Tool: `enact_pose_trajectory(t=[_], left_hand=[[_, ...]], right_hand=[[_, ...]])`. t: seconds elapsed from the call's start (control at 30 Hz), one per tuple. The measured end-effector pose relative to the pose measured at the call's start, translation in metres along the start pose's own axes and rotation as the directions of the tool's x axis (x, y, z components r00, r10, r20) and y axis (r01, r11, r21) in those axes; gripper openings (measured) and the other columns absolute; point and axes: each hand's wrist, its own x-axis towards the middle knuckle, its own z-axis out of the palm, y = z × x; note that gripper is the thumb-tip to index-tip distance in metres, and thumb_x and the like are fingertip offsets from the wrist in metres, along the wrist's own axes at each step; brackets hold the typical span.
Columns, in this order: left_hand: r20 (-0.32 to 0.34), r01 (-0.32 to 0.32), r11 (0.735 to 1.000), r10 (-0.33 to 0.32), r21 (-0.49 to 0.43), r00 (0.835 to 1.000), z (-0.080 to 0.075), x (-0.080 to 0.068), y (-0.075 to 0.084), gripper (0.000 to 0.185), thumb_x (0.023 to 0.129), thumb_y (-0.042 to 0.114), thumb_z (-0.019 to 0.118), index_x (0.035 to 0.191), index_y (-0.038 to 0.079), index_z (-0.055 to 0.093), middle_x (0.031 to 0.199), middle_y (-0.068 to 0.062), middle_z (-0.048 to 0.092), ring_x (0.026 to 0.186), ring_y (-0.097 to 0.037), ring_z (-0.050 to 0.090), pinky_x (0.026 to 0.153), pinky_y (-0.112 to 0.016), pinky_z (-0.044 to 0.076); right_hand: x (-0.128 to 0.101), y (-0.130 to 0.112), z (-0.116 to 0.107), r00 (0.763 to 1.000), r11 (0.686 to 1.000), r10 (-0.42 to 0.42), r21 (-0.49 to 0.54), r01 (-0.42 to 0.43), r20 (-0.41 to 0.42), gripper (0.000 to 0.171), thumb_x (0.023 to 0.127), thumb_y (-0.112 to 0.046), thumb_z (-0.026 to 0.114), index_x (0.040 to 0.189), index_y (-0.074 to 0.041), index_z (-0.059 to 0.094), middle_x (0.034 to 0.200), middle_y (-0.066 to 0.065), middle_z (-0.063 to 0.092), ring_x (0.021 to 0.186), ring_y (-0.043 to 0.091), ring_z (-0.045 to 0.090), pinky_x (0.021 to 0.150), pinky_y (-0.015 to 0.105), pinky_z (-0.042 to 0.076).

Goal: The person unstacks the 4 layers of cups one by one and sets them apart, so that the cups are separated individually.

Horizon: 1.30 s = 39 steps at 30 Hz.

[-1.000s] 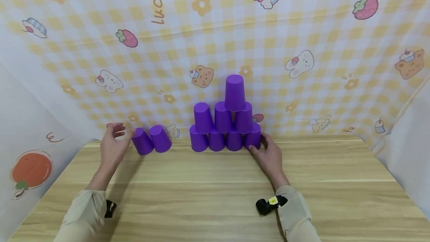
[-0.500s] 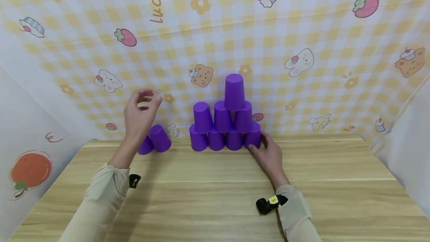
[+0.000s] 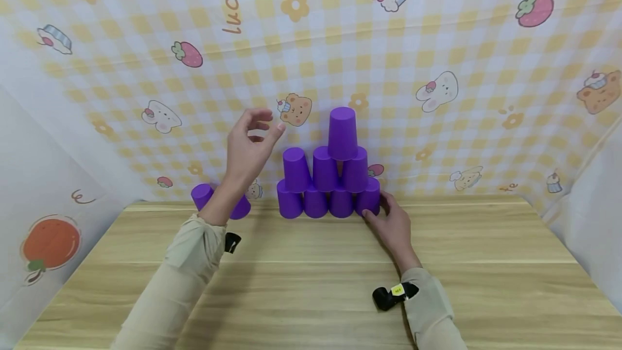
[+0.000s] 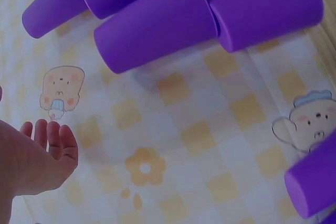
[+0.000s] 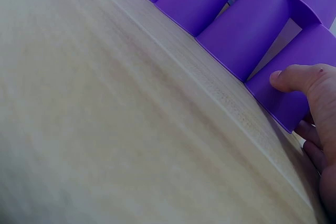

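Note:
Purple cups stand upside down as a pyramid point(image 3: 326, 177) at the table's back edge, with a single cup point(image 3: 342, 133) on top toward the right. My right hand point(image 3: 384, 209) grips the bottom right cup point(image 3: 370, 199); in the right wrist view its thumb point(image 5: 286, 77) lies on that cup's wall point(image 5: 310, 48) and the fingers sit on the other side. My left hand point(image 3: 267, 124) hovers empty in the air, just left of the pyramid's second row, fingers loosely curled. The left wrist view shows its bare fingers point(image 4: 50, 140) below the pyramid cups point(image 4: 157, 24).
Two loose purple cups point(image 3: 201, 195) point(image 3: 242, 208) stand left of the pyramid, one partly hidden by my left forearm. The wooden table point(image 3: 311, 285) stretches toward me. A yellow checked cartoon cloth point(image 3: 437, 42) hangs right behind the cups. White walls close both sides.
My left hand has risen from beside the two loose cups and moved right toward the pyramid, holding nothing. The right hand has stayed on the bottom right cup.

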Motion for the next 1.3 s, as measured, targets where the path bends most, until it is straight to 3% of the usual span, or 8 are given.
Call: enact_pose_trajectory(t=[0.27,0.5,0.73,1.03,1.2,1.3], left_hand=[[0.019,-0.009,0.996,0.011,-0.089,1.000,0.022,0.015,-0.027,0.037,0.084,0.021,0.070,0.113,0.002,0.058,0.109,-0.012,0.060,0.092,-0.020,0.056,0.073,-0.038,0.047],[0.052,-0.009,0.992,0.016,-0.128,0.998,0.039,0.017,-0.024,0.040,0.083,0.024,0.071,0.114,0.003,0.057,0.109,-0.010,0.060,0.092,-0.017,0.057,0.072,-0.032,0.048],[0.071,0.016,0.983,-0.003,-0.183,0.997,0.052,0.018,-0.017,0.042,0.083,0.020,0.071,0.118,0.002,0.055,0.112,-0.011,0.058,0.095,-0.020,0.056,0.078,-0.038,0.046],[0.136,0.037,0.991,-0.019,-0.131,0.990,0.062,0.021,-0.018,0.055,0.081,0.026,0.073,0.126,0.005,0.047,0.120,-0.010,0.053,0.106,-0.024,0.052,0.087,-0.042,0.043],[0.165,0.088,0.990,-0.070,-0.106,0.984,0.071,0.020,-0.013,0.058,0.081,0.025,0.073,0.128,0.008,0.044,0.123,-0.007,0.051,0.109,-0.019,0.051,0.088,-0.035,0.044],[0.176,0.086,0.991,-0.067,-0.100,0.982,0.077,0.020,-0.008,0.058,0.081,0.024,0.073,0.128,0.007,0.044,0.123,-0.007,0.050,0.109,-0.019,0.050,0.088,-0.033,0.045]], right_hand=[[0.000,-0.001,-0.001,1.000,1.000,0.004,0.000,-0.004,0.003,0.060,0.080,-0.018,0.073,0.131,-0.001,0.047,0.126,0.022,0.054,0.115,0.033,0.052,0.098,0.040,0.041],[0.000,-0.001,-0.001,1.000,1.000,0.011,-0.003,-0.011,0.004,0.061,0.080,-0.018,0.073,0.131,-0.001,0.046,0.126,0.021,0.054,0.115,0.033,0.052,0.098,0.040,0.041],[0.000,-0.003,-0.002,1.000,1.000,0.016,0.005,-0.017,0.017,0.061,0.081,-0.019,0.073,0.132,-0.001,0.046,0.128,0.021,0.053,0.116,0.032,0.051,0.099,0.039,0.040],[0.001,-0.004,-0.002,0.999,1.000,0.025,0.011,-0.026,0.025,0.061,0.081,-0.020,0.072,0.132,-0.002,0.046,0.128,0.021,0.052,0.117,0.032,0.051,0.100,0.040,0.039],[0.001,-0.004,-0.002,0.999,0.999,0.030,0.010,-0.031,0.026,0.061,0.081,-0.020,0.072,0.132,-0.002,0.045,0.128,0.020,0.052,0.117,0.032,0.051,0.100,0.039,0.039],[0.000,-0.003,-0.002,0.999,1.000,0.025,0.017,-0.026,0.022,0.061,0.080,-0.019,0.073,0.132,-0.001,0.045,0.128,0.020,0.052,0.117,0.032,0.051,0.100,0.039,0.039]])
